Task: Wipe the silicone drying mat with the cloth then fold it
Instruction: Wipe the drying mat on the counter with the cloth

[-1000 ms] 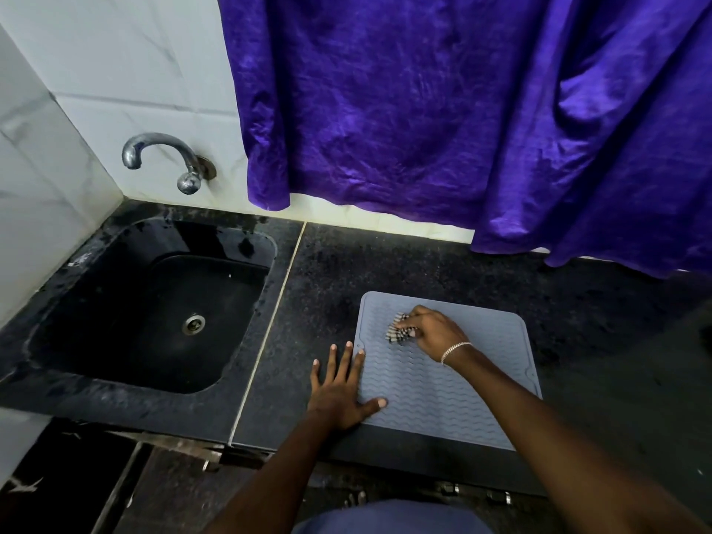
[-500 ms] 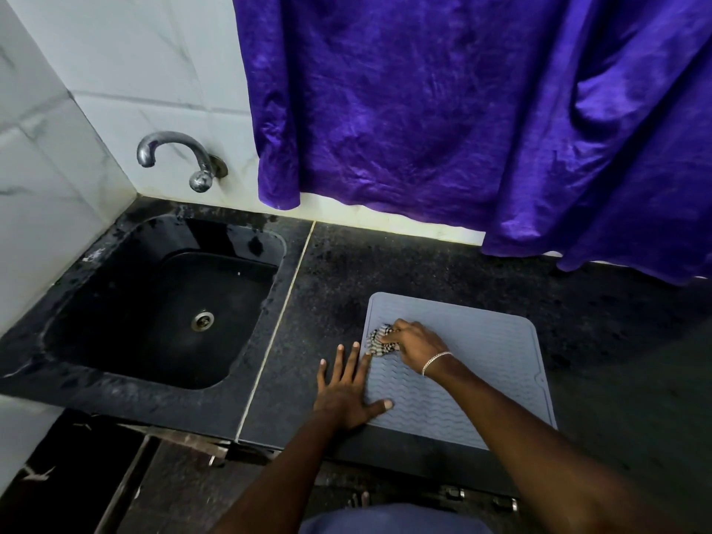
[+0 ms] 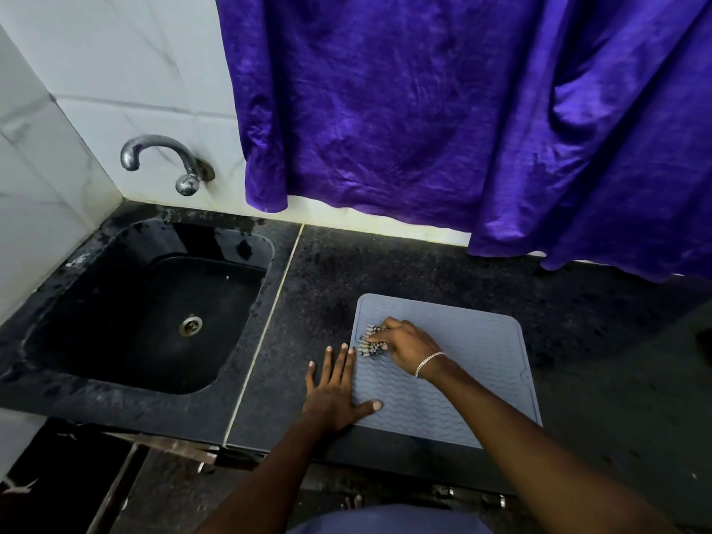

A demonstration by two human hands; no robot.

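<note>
— Right of the sink [image 3: 215,240], flat on the counter [image 3: 424,264]: one silicone drying mat [image 3: 474,364], grey, ribbed in waves. Wiping step under way, by the look of it; folding not yet begun.
— And the cloth [image 3: 370,343]?
— One, checked, bunched small on the mat near its sink-side edge. Pinched under the right grip [image 3: 406,343], with fingers curled round it and knuckles up.
— Left grip [image 3: 333,391]?
— Flat and spread, hold of nothing: palm down on the counter between sink and mat, thumb laid on the mat's sink-side edge.
— Good anchor. How to wipe well from there?
— Press down through the cloth, then draw long overlapping strokes away from the sink, along the ribs rather than across, to clear the grooves. Open out the bunch for wider contact. Hold that thumb firm against creep or buckling, likely enough with soft silicone under a push. Shift the anchor before doing the strip beneath it.
— Count of the rest?
— Two grips, one bracelet [image 3: 428,363] on the right wrist, one tap [image 3: 162,156] above the sink, one purple curtain [image 3: 424,109] hung to the right of the sink, over the back of the counter
</note>
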